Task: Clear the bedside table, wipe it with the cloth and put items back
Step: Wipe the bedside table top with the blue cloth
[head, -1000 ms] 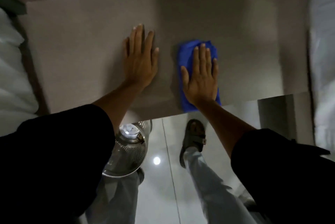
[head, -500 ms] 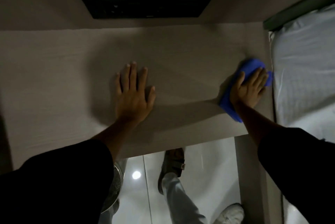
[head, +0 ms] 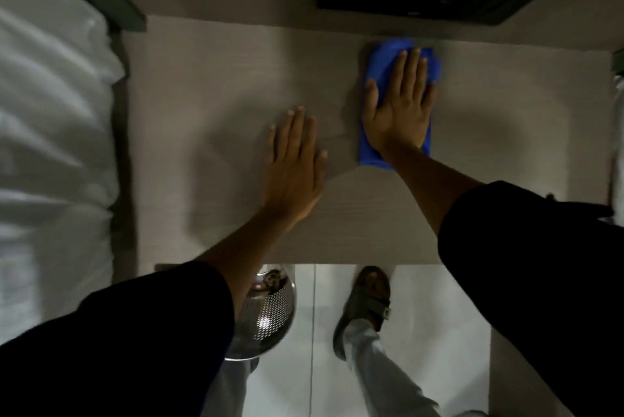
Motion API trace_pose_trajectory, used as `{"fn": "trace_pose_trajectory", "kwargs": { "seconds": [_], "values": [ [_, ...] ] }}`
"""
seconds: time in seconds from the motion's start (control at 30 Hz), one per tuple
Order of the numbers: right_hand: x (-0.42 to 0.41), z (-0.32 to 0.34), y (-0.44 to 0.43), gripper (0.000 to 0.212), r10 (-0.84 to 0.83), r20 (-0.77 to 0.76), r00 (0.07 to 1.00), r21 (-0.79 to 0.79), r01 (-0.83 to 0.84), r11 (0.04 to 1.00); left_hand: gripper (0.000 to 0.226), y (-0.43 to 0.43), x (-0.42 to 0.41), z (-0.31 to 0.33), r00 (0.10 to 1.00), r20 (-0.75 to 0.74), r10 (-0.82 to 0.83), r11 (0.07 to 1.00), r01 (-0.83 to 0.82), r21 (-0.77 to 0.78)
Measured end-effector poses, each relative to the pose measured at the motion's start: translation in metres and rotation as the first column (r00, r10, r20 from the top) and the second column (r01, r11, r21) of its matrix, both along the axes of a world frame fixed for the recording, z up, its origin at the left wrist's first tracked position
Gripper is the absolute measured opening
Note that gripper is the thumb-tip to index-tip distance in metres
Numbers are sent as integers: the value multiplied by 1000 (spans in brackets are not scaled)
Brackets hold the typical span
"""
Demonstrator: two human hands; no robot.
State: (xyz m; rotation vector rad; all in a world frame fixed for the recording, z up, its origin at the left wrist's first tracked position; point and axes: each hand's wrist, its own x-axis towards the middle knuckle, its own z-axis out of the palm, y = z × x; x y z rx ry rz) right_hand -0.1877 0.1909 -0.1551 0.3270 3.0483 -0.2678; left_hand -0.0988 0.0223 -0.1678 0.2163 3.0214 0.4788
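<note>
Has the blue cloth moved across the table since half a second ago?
Yes. The blue cloth under the right hand slid from the table's right edge towards the planted left hand.

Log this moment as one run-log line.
phase: wiping | right hand: flat on blue cloth, far side of bedside table | left hand: flat on bare top | items back: none visible

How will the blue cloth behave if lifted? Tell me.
The blue cloth would probably flop and drape, as it bunches beyond the fingertips of the right hand. It looks thin and flattened under the palm, so likely light and unbreakable.
</note>
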Motion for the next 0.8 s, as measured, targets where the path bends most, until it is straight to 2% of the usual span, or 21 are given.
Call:
{"fn": "trace_pose_trajectory", "kwargs": {
  "seconds": [0.07, 0.17, 0.23, 0.3, 0.43, 0.53, 0.6, 0.67, 0.73, 0.8],
  "values": [
    [5, -1, -26, 70, 40, -1, 999, 2, -40, 999, 57, -34, 22, -4, 997, 39, 68, 997, -67, -33],
    [32, 1, -89, 71, 225, 32, 974, -55, -223, 973, 56, -96, 62, 3, 996, 32, 88, 990, -84, -111],
    [57, 2, -129, 74, 379, 28, 925, -66, -376, 924, 52, -123, 81, 11, 1000, 27, 15, 996, -13, -84],
    [81, 0, -143, 79, 439, 50, 897, -75, -435, 897, 45, -129, 93, 22, 999, 32, 0, 1000, 0, -5],
    [107, 12, -138, 84, 468, 148, 871, -95, -459, 883, 33, -131, 106, 73, 979, 17, 205, 960, -205, 190],
    [117, 28, -142, 91, 446, 236, 863, -139, -425, 895, 34, -134, 121, 133, 971, -72, 229, 934, -199, 297],
    [130, 36, -149, 94, 409, 292, 864, -79, -404, 911, 33, -150, 133, 171, 956, -115, 271, 916, -220, 337],
    [147, 41, -158, 88, 334, 323, 886, -50, -336, 940, 29, -179, 143, 199, 900, -190, 393, 883, -312, 349],
    [164, 48, -173, 79, 278, 381, 882, -94, -262, 961, 27, -219, 158, 217, 804, -253, 538, 820, -428, 381],
    [174, 56, -182, 76, 314, 426, 849, -107, -297, 949, 29, -257, 179, 228, 757, -304, 578, 809, -482, 336]
  ]
}}
